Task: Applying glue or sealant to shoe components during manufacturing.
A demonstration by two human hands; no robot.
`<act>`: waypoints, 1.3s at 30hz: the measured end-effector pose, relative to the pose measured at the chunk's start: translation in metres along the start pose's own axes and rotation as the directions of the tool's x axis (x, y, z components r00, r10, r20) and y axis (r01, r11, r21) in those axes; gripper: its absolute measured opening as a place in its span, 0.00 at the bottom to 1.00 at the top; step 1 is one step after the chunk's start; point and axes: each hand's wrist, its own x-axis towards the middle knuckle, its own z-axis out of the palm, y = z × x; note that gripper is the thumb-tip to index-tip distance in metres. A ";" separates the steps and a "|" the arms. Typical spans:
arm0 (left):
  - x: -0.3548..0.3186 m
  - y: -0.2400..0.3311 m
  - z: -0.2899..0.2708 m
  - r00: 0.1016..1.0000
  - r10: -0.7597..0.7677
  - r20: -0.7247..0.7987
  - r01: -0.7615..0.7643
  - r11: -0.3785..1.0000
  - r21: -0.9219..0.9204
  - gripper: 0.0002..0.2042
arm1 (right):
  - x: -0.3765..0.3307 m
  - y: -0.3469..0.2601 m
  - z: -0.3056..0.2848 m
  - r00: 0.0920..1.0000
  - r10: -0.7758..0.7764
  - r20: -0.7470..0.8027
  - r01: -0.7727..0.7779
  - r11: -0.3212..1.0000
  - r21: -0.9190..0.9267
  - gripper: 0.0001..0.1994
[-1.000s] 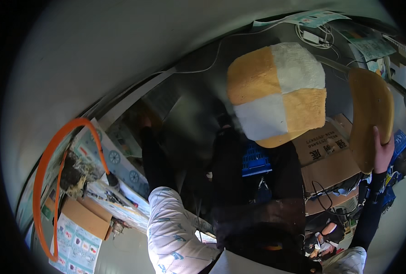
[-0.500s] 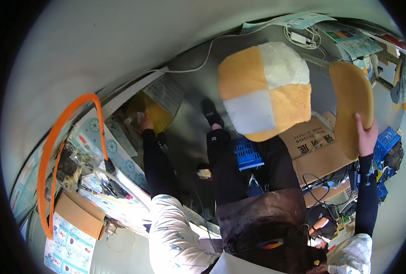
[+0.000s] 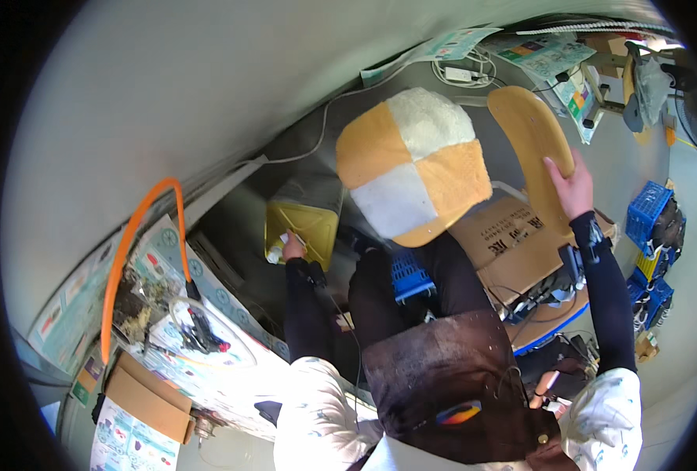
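Observation:
My left hand (image 3: 294,246) reaches down over a yellow square-topped tin (image 3: 321,228) on the left. Its fingers are closed on a small white object (image 3: 276,252), whose kind I cannot make out. To the right, my right hand (image 3: 574,188) grips the edge of a curved tan chair backrest (image 3: 525,129), thumb on its inner face. Between the hands is the chair's seat cushion (image 3: 415,169), checkered in orange-tan and white plush. My knees, in dark trousers, are close to it, and a brown apron (image 3: 442,365) covers my lap.
A cardboard box (image 3: 497,239) stands right of my knees, with cables by it. Under the seat is a blue plastic basket (image 3: 411,276). An orange hose (image 3: 132,235) arches over the left workbench. Stacked blue crates (image 3: 648,212) are far right. Another person's hand (image 3: 543,388) shows below.
My view has turned, so the chair appears farther left. My left hand has shifted over the yellow tin with the white object. My right hand stays on the backrest.

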 end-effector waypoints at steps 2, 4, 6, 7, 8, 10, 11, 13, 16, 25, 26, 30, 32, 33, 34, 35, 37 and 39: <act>-0.013 0.050 0.002 0.983 0.161 -0.091 -0.140 0.970 0.200 0.37 | 0.000 0.006 -0.010 0.998 0.059 0.002 -0.059 0.998 0.030 0.22; -0.047 0.121 0.000 0.989 0.147 -0.018 -0.143 0.982 0.127 0.35 | -0.001 0.016 -0.023 0.998 0.052 -0.037 -0.054 0.997 -0.049 0.22; -0.095 0.114 -0.026 0.950 0.266 -0.161 -0.227 0.948 0.224 0.24 | -0.008 0.016 -0.029 0.997 0.075 -0.031 -0.077 0.995 -0.069 0.21; -0.124 0.110 -0.034 0.951 0.251 -0.178 -0.209 0.951 0.226 0.24 | -0.004 0.008 -0.025 0.996 0.093 -0.011 -0.094 0.991 -0.094 0.22; -0.146 0.128 -0.044 0.986 -0.116 -0.124 0.039 0.867 -0.498 0.17 | -0.005 0.011 -0.025 0.996 0.092 -0.005 -0.093 0.995 -0.041 0.22; -0.199 0.184 -0.073 0.903 -0.409 0.134 0.271 0.298 -0.915 0.29 | -0.005 0.016 -0.025 0.997 0.073 -0.002 -0.073 0.995 -0.064 0.21; -0.221 0.179 -0.090 0.898 -0.427 0.107 0.250 0.294 -0.923 0.29 | -0.003 0.012 -0.022 0.999 0.048 0.016 -0.047 0.997 -0.061 0.21; -0.255 0.180 -0.108 0.951 -0.290 0.109 0.146 0.109 -0.983 0.24 | -0.004 0.017 -0.026 0.999 0.035 0.000 -0.035 0.999 -0.038 0.22; -0.305 0.189 -0.143 0.978 -0.192 0.080 0.066 -0.075 -0.995 0.23 | -0.004 0.014 -0.027 0.996 0.077 0.033 -0.075 0.995 -0.061 0.22; -0.402 0.253 -0.191 0.966 -0.200 0.163 0.091 -0.328 -0.940 0.20 | 0.001 0.029 -0.043 0.996 0.065 0.057 -0.063 0.997 -0.042 0.21; -0.404 0.264 -0.194 0.962 -0.224 0.154 0.077 -0.319 -0.945 0.19 | 0.001 0.028 -0.037 0.998 0.052 0.038 -0.051 0.998 -0.040 0.21; -0.414 0.277 -0.198 0.983 -0.112 0.143 0.098 -0.336 -0.937 0.18 | -0.012 0.026 -0.031 0.999 0.034 -0.013 -0.035 0.998 -0.054 0.21; -0.427 0.280 -0.208 0.966 -0.192 0.172 0.105 -0.317 -0.943 0.20 | -0.001 0.029 -0.033 0.997 0.070 0.013 -0.069 0.996 -0.048 0.21; -0.443 0.294 -0.214 0.965 -0.144 0.218 0.145 -0.400 -0.905 0.22 | -0.008 0.041 -0.033 0.995 0.096 0.024 -0.094 0.994 -0.056 0.20; -0.456 0.293 -0.220 0.974 -0.122 0.193 0.128 -0.408 -0.904 0.23 | -0.011 0.038 -0.036 0.997 0.072 0.004 -0.072 0.997 -0.027 0.20; -0.468 0.292 -0.227 0.982 -0.099 0.161 0.106 -0.418 -0.902 0.23 | -0.017 0.032 -0.036 0.997 0.077 0.011 -0.076 0.997 -0.018 0.20; -0.491 0.326 -0.236 0.987 -0.053 0.149 0.116 -0.401 -0.909 0.23 | -0.013 0.040 -0.040 0.994 0.110 -0.005 -0.110 0.994 -0.013 0.19; -0.512 0.327 -0.242 0.990 -0.017 0.140 0.124 -0.372 -0.920 0.22 | -0.014 0.034 -0.041 0.995 0.104 -0.004 -0.104 0.995 0.002 0.19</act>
